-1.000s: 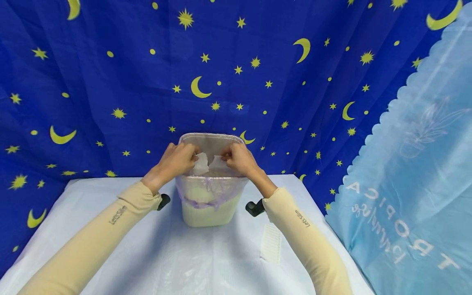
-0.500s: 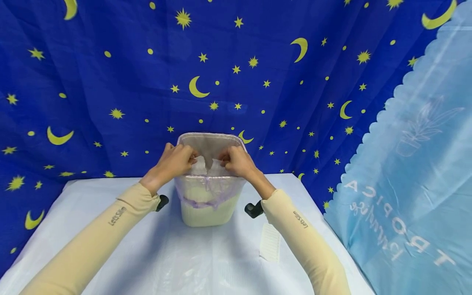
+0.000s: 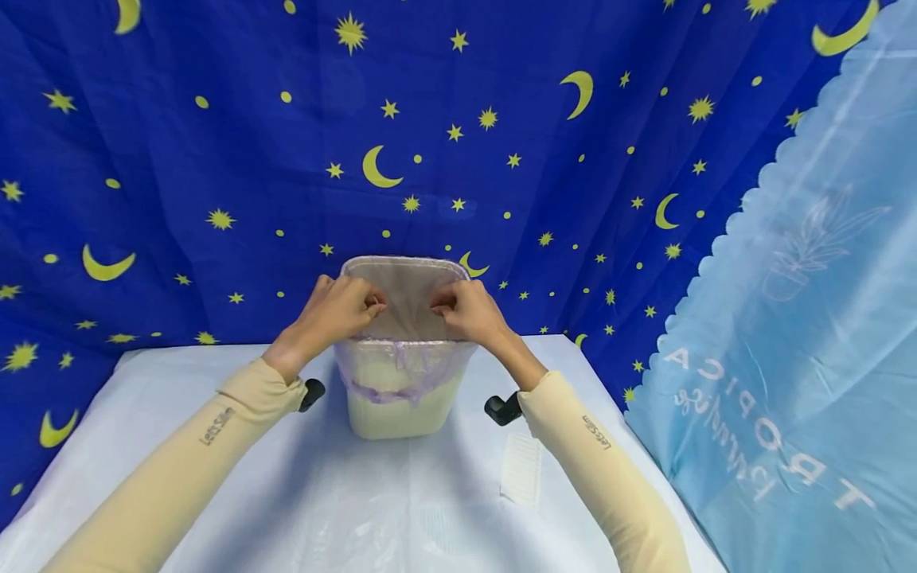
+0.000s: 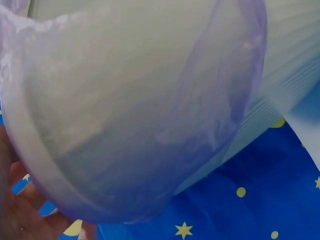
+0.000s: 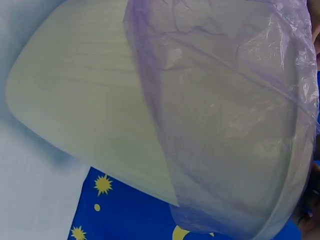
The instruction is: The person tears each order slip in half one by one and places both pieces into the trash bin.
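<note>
A cream waste bin (image 3: 399, 418) stands on the white-covered table, lined with a thin purple-tinted bag (image 3: 376, 368) folded over its rim. Over the left side of its mouth is my left hand (image 3: 338, 309), fingers loosely bent, with no paper visible at them. My right hand (image 3: 469, 309) hovers over the right side in much the same pose, the two hands a short gap apart. In the left wrist view, part of the left hand (image 4: 32, 212) shows past the bagged rim. The bottom of the bin is hidden.
A white sheet with rows of marks (image 3: 521, 469) lies on the table (image 3: 387, 517), right of the bin. A blue star-and-moon curtain (image 3: 286, 143) hangs behind, and a light blue cloth (image 3: 802, 318) hangs at right. Dark camera mounts (image 3: 503, 409) project from the wrists.
The torn white paper pieces held in both hands have left the fingers and dropped out of sight into the bin. Both hands stay above the bin's mouth.
</note>
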Motion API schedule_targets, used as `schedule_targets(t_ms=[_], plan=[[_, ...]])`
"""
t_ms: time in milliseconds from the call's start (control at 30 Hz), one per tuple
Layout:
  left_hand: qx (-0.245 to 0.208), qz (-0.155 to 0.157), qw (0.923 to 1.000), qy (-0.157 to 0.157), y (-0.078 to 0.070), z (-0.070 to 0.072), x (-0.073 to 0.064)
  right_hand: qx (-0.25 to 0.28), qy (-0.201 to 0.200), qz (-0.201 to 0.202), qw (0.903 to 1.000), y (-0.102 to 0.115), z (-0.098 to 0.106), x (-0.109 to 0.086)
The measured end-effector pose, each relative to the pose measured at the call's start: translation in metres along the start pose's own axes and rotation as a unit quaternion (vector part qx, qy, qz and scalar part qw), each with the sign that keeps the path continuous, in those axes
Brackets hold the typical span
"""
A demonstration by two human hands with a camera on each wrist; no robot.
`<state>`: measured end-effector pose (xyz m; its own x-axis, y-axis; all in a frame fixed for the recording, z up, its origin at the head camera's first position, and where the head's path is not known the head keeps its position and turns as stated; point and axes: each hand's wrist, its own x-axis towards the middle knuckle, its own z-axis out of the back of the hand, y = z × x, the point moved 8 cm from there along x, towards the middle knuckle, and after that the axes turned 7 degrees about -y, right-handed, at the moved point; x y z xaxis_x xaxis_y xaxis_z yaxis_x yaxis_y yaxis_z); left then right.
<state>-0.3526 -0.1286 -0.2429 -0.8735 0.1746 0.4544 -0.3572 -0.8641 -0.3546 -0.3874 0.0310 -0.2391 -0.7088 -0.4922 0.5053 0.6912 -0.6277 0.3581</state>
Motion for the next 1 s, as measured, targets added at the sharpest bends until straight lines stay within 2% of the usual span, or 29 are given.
schedule_targets(t_ms=[267, 500, 633, 733, 867, 1000], plan=[[-0.008, -0.018, 0.9987, -0.046, -0.014, 0.002, -0.004, 0.039, -0.078, 0.047, 0.9951, -0.005, 0.021, -0.021], [-0.019, -0.043, 0.9943, -0.096, -0.026, 0.001, -0.015, 0.056, -0.127, 0.028, 0.9900, -0.024, 0.039, -0.040], [-0.061, -0.068, 0.9868, -0.134, -0.036, 0.000, -0.022, 0.052, -0.140, 0.014, 0.9887, -0.036, 0.045, -0.051], [-0.117, -0.115, 0.9704, -0.177, -0.055, 0.001, -0.028, 0.043, -0.139, 0.006, 0.9893, -0.046, 0.044, -0.058], [-0.178, -0.206, 0.9355, -0.225, -0.093, -0.003, -0.041, 0.045, -0.139, 0.010, 0.9892, -0.056, 0.043, -0.069], [-0.251, -0.258, 0.9023, -0.237, -0.126, -0.014, -0.055, 0.052, -0.149, 0.024, 0.9872, -0.064, 0.046, -0.078]])
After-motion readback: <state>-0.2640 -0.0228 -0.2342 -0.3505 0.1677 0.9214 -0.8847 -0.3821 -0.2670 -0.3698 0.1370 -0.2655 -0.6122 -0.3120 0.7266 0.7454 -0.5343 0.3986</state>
